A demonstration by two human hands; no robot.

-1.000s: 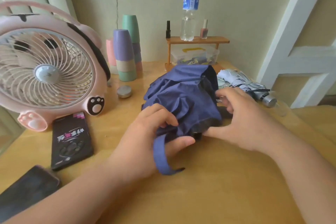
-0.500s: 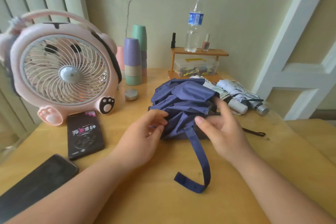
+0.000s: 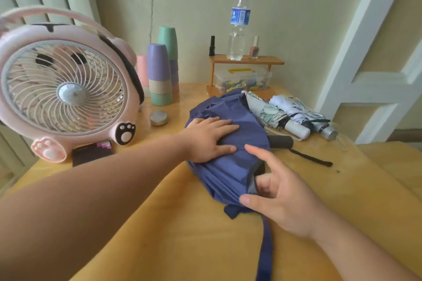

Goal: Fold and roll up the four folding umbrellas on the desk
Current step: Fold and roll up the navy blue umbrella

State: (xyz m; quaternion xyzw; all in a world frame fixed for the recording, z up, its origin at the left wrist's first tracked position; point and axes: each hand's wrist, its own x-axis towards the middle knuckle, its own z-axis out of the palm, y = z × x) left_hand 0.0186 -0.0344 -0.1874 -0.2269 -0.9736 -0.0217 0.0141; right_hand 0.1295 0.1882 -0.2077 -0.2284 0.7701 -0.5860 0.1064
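A navy blue folding umbrella [image 3: 230, 162] lies loosely bunched in the middle of the yellow desk [image 3: 173, 235], its black handle [image 3: 282, 141] pointing right and its strap [image 3: 266, 248] trailing toward me. My left hand [image 3: 210, 138] presses flat on the upper part of its fabric. My right hand [image 3: 277, 191] grips the near edge of the canopy, thumb under the cloth. Behind it lie a rolled patterned umbrella [image 3: 271, 114] with a white handle and a rolled white umbrella [image 3: 303, 114] with a silver handle.
A pink fan [image 3: 64, 89] stands at the left with a dark box [image 3: 92, 152] before it. Stacked cups [image 3: 161, 75], a small round tin [image 3: 158, 117], and a wooden shelf [image 3: 246, 60] holding a water bottle [image 3: 238, 23] over a plastic box line the back.
My left hand moved up and flattened on the umbrella's fabric. My right hand slid down to the canopy's near edge. The strap now trails straight toward me.
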